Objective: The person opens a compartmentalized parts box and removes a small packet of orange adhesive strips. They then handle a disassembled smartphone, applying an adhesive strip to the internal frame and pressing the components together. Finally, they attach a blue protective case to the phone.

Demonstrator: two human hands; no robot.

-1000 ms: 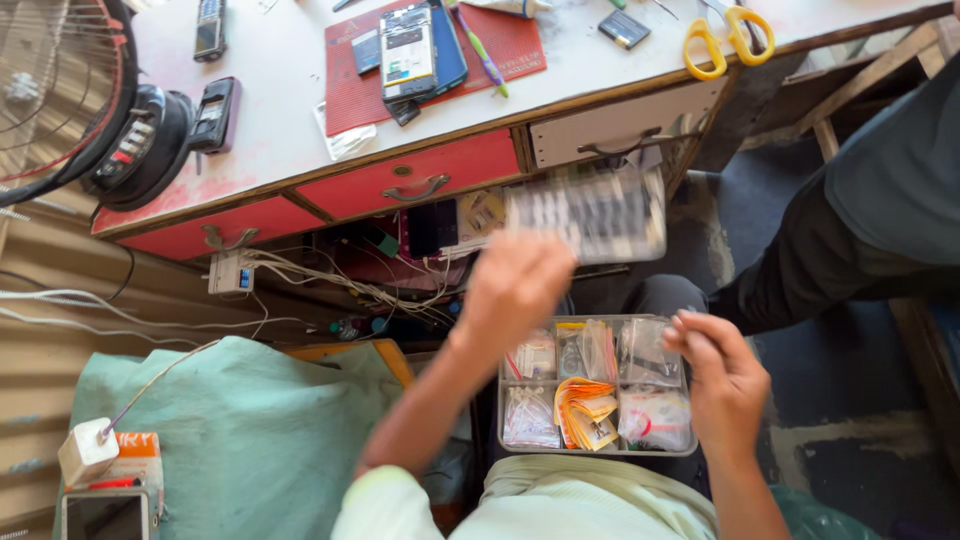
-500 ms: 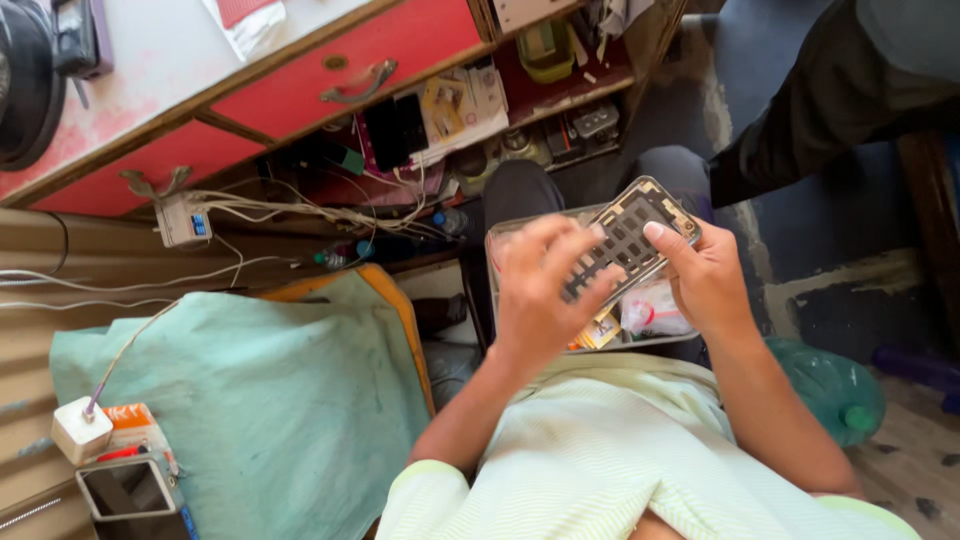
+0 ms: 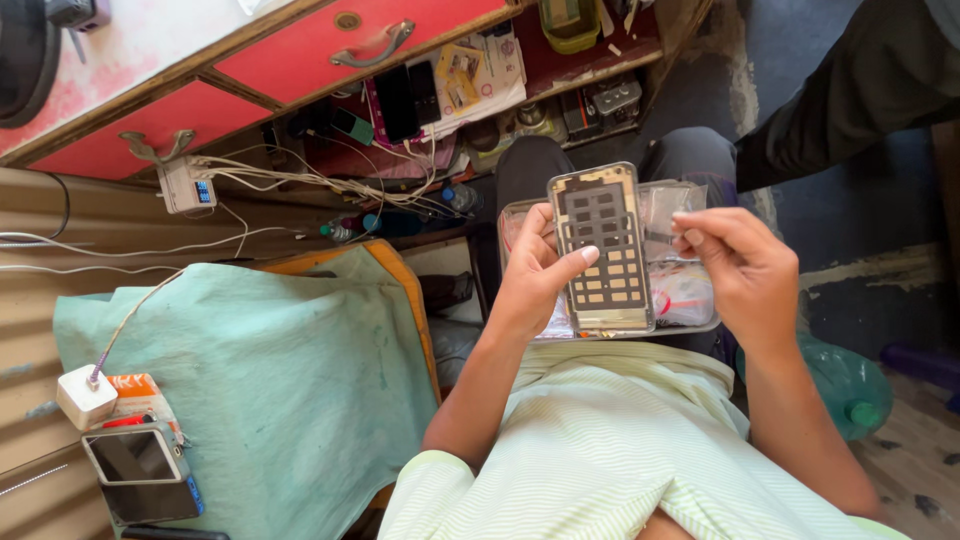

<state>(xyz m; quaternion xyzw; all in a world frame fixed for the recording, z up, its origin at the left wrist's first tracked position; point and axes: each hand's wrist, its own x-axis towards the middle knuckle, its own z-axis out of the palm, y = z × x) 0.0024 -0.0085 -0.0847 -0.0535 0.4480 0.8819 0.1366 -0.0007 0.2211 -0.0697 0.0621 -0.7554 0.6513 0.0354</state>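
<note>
I hold a flat rectangular phone frame (image 3: 603, 250), grey-edged with a grid of pale square pads on its dark face, upright above my lap. My left hand (image 3: 535, 275) grips its left edge, thumb pressed across the front. My right hand (image 3: 740, 265) hovers just beside its right edge, fingertips pinched narrowly together; I cannot tell whether they hold anything.

Behind the frame, resting on my knees, lies a clear plastic compartment box (image 3: 680, 290) with small crinkled transparent bags in its cells; its contents are too blurred to tell.

My shirt (image 3: 600, 450) is pale green cotton with fine stripes. To my left a soft mint-green cloth (image 3: 270, 380) drapes a padded seat, with a white square charger (image 3: 85, 397) and a dark-screened phone (image 3: 135, 460) at its edge. Ahead, the counter (image 3: 130, 50) has glossy red wooden drawers (image 3: 350, 50) with metal handles, tangled white cables (image 3: 290, 180) beneath.
</note>
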